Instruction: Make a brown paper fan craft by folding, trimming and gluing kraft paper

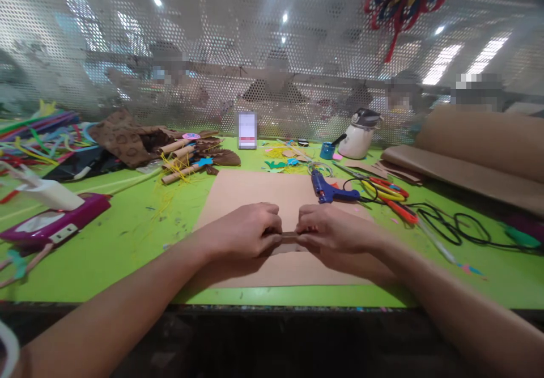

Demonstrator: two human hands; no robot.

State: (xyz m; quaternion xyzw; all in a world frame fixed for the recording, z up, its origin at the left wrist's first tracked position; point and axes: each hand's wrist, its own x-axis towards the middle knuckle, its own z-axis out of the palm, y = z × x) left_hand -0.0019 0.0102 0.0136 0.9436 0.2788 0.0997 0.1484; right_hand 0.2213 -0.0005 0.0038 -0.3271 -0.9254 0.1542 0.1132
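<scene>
Two hands: the left hand [250, 228] and right hand [331, 228] face each other low over a brown sheet [255, 185], near the middle of the green bench [140, 270].
Fingers: curled nearly closed on both hands, thumbs on the near side, pinching a narrow brown strip [289, 236]; only the short span between the hands shows.
Strip's place: just above or on the sheet, running left to right; contact underneath cannot be told, nor whether it is flat, folded or rolled.
Weight: probably very light, as it looks like paper.
Stiffness: likely firm along its length but easily creased or crushed by a hard squeeze.
Grip: matt brown surface, so probably not slippery.
Best hold: a light pinch near each end, with the two hands level so the strip does not twist.
Sheet beneath: likely thin and apt to slide or wrinkle.
Far right: a blue glue gun [326, 190] lies near the right hand.
</scene>
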